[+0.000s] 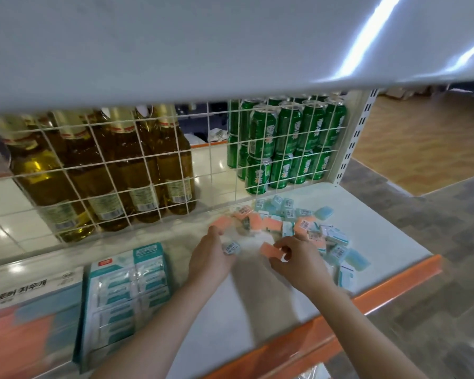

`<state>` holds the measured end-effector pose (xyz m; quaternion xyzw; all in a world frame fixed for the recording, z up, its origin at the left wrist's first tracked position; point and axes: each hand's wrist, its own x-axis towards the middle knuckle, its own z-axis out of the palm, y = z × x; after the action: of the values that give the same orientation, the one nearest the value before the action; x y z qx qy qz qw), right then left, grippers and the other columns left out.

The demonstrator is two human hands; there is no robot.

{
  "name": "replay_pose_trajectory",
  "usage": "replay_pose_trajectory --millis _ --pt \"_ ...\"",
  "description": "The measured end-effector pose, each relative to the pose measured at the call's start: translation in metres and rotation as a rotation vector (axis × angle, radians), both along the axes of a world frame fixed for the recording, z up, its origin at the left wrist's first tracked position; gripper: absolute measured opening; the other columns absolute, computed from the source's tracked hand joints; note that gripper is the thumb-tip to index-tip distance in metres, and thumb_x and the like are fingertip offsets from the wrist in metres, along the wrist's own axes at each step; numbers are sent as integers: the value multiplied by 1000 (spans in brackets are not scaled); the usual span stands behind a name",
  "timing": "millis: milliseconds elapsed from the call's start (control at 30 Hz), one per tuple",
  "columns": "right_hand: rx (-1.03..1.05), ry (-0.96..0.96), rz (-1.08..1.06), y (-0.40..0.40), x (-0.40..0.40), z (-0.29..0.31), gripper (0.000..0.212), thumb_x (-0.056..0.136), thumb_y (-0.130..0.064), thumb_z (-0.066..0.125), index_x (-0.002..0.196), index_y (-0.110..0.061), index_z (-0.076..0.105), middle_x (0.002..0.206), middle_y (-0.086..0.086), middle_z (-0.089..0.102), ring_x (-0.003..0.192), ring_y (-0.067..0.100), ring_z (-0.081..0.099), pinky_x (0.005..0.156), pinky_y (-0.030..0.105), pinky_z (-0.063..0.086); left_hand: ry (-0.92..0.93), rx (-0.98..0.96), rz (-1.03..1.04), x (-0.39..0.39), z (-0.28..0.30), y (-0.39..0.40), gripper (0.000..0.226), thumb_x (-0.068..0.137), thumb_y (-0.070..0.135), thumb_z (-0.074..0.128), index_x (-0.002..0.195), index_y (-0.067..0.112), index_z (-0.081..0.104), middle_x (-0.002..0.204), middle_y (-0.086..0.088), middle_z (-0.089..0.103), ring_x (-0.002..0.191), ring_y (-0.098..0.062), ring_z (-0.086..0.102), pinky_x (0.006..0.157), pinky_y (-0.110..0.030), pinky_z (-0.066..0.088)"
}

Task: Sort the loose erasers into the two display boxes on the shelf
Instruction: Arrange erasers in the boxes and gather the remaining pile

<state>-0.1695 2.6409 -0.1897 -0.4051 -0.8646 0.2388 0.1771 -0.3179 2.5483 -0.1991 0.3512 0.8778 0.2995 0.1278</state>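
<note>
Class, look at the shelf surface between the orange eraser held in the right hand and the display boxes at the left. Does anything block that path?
Only the left hand, holding a barcoded eraser, lies between the orange eraser and the teal display box.

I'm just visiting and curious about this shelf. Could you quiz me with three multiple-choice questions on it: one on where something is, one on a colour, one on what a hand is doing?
1. Where does the pile of loose erasers lie?
A. Right part of the shelf
B. On the floor
C. Inside the teal display box

2. What colour are the cans behind the wire grid?
A. Red
B. Green
C. Silver

3. What is the right hand doing?
A. Resting flat and empty
B. Gripping a bottle
C. Pinching an orange eraser

Answers: 1 A, the pile sits to the right of both hands, away from the teal display box. 2 B, the stacked cans are green. 3 C, its fingers close on the orange piece.
</note>
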Motion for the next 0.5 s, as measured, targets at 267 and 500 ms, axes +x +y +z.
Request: replay_pose_trajectory --millis 267,500 --pt "5 92 48 -23 -15 -3 30 79 -18 65 108 -13 63 90 -3 45 62 -3 41 64 17 33 -82 106 12 -13 9 -40 11 81 14 61 86 7 70 84 -4 67 81 -20 62 67 -22 41" --pt "-81 284 83 -36 -18 6 24 74 -7 71 97 -12 67 92 2 54 69 10 54 68 11 42 -213 250 -6 -15 20 -56 21 83 8 60 102 14 66 91 -1 66 83 -13 60 70 -17 41"
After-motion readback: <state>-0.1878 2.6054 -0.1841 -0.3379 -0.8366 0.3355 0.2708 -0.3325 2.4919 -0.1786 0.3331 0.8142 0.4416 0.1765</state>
